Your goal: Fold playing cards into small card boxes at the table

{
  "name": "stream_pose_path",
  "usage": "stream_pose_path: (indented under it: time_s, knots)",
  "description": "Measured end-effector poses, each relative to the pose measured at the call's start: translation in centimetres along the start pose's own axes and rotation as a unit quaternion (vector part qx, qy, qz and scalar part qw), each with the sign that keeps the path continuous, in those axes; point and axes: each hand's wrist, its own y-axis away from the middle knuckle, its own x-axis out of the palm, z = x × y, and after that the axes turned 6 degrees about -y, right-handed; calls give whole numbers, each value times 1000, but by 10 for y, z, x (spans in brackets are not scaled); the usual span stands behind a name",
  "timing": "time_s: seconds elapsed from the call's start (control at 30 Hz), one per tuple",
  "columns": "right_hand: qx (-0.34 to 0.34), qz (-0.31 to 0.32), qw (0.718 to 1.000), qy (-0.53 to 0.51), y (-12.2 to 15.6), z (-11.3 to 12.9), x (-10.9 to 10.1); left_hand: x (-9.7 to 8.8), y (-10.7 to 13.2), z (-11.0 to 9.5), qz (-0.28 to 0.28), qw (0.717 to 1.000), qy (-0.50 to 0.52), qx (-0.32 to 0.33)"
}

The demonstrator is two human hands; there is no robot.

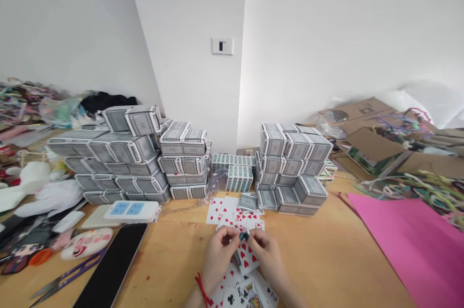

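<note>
My left hand (218, 254) and my right hand (267, 256) meet low in the middle of the wooden table (315, 255). Both pinch a small dark teal object (243, 236) between their fingertips; I cannot make out what it is. Under the hands lies a red hearts card (247, 256). More face-up playing cards (232, 213) are spread just beyond the hands, and others lie near my wrists (244, 293). A red string is round my left wrist.
Stacks of boxed card decks stand at the back left (134, 158) and back right (293, 172). A white power strip (128, 211), a black phone (112, 269) and purple scissors (67, 279) lie left. Pink paper (409, 240) and cardboard boxes (366, 143) are right.
</note>
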Motion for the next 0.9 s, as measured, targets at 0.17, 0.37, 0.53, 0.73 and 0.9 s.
stream_pose_path:
  time_s: [0.17, 0.37, 0.53, 0.73, 0.9]
  knots:
    - [-24, -14, 998, 59, 0, -5, 0, -1, -1, 3, 23, 999, -24, 16]
    - [-26, -38, 999, 3, -3, -12, -1, -5, -4, 4, 62, 998, 9, 19]
    - [-14, -37, 998, -55, 0, -3, 0, -4, -5, 5, 35, 998, 47, 11]
    - [-26, -18, 995, -97, 2, 2, 1, 2, -2, 4, -20, 999, 50, 3]
    - [-3, 21, 999, -32, -1, -11, 2, 0, 0, -1, -74, 997, 8, 22]
